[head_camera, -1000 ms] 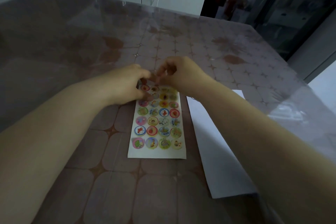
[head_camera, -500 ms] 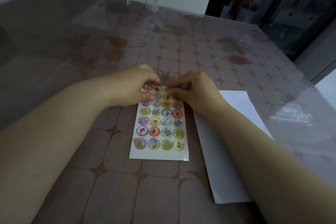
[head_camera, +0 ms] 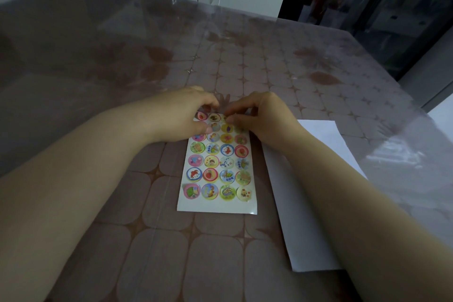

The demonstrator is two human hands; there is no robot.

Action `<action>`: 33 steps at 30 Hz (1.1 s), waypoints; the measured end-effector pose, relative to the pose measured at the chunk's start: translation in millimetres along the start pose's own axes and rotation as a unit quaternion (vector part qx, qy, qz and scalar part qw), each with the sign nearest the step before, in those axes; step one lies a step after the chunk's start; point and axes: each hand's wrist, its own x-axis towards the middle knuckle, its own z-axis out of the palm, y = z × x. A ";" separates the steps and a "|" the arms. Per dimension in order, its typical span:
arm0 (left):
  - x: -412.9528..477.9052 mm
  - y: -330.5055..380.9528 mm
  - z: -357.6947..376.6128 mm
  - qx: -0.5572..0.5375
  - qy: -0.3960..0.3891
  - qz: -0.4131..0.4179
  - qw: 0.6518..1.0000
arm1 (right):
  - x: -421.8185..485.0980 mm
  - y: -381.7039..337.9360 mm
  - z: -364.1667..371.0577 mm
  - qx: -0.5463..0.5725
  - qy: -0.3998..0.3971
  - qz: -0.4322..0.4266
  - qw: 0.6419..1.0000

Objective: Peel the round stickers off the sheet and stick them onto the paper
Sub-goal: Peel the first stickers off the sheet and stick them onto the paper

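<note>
**Picking at a top-row sticker while I pin the sheet**

The fingers [head_camera: 241, 121] of my right hand [head_camera: 264, 120] are closed thumb-to-forefinger on the edge of a top-row sticker [head_camera: 224, 117]; in this dim, blurred view I cannot tell whether its rim has lifted. My left hand [head_camera: 179, 117] clamps the far-left corner of the sticker sheet [head_camera: 215, 206], fingers curled over the edge and thumb flat on top, I judge to hold the backing down against the peel. The sheet lies lengthwise on the tabletop [head_camera: 147, 252], 4 stickers to a row. The paper [head_camera: 316, 135] lies just beside it on the right, partly under my right forearm, handy for a short carry; no sticker shows on it.
</note>
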 end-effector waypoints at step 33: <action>-2.3 6.0 1.1 0.059 -0.015 -0.009 0.998 | -4.4 -7.4 -3.9 -0.041 0.025 -0.027 0.998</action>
